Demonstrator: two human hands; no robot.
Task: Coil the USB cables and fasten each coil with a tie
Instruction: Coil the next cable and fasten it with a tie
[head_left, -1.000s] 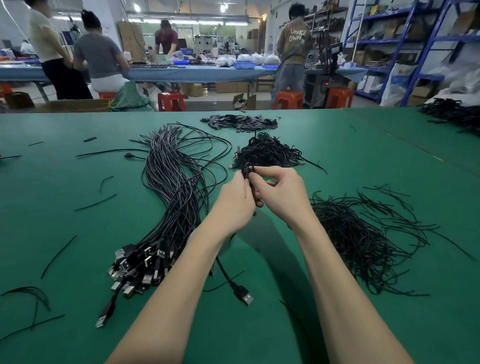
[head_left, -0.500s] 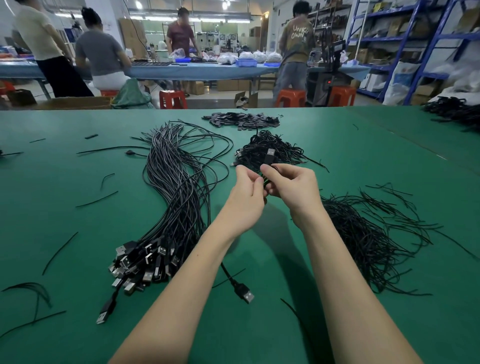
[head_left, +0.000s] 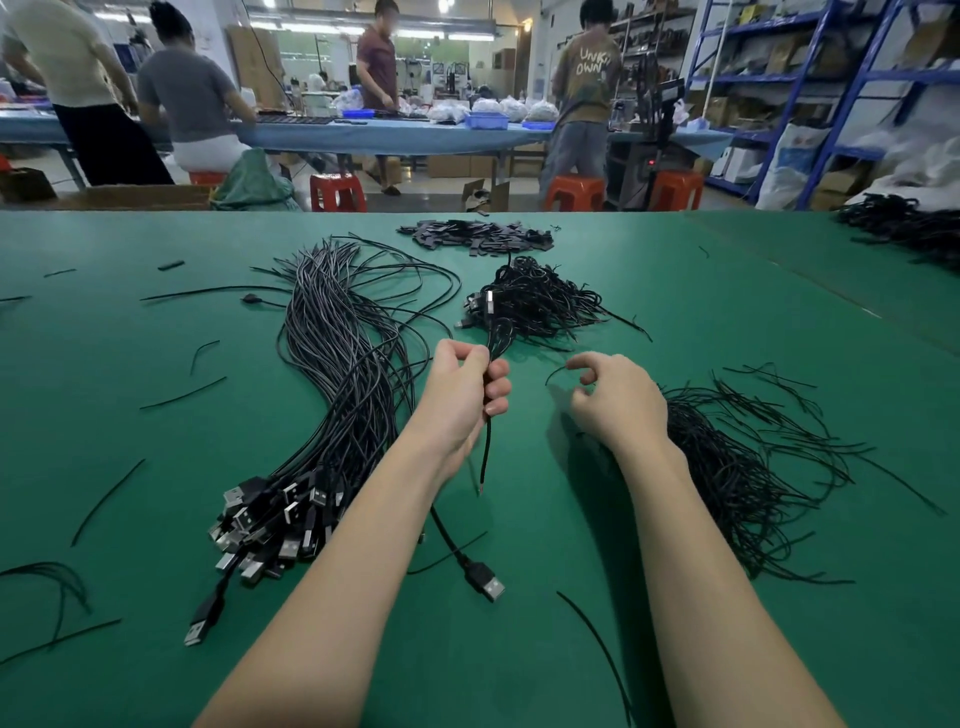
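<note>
One coiled USB cable (head_left: 491, 332) is held in the left hand (head_left: 462, 392) above the middle of the green surface (head_left: 675, 291); the fingers are curled tight round the bunched strands, a loop and plug rising above the fist and a bare-ended tail hanging below it. The right hand (head_left: 615, 400) hovers just beside it, fingers loosely curled, thumb and forefinger pinching one end of a thin black tie (head_left: 555, 371). A heap of finished coils (head_left: 540, 301) lies just beyond the hands toward the far edge. A long bundle of uncoiled cables (head_left: 337, 374) runs along the left side, its plugs fanned toward the near edge. A pile of loose ties (head_left: 743, 467) lies at the right, touching the right wrist. Stray ties are scattered toward the left edge.
</note>
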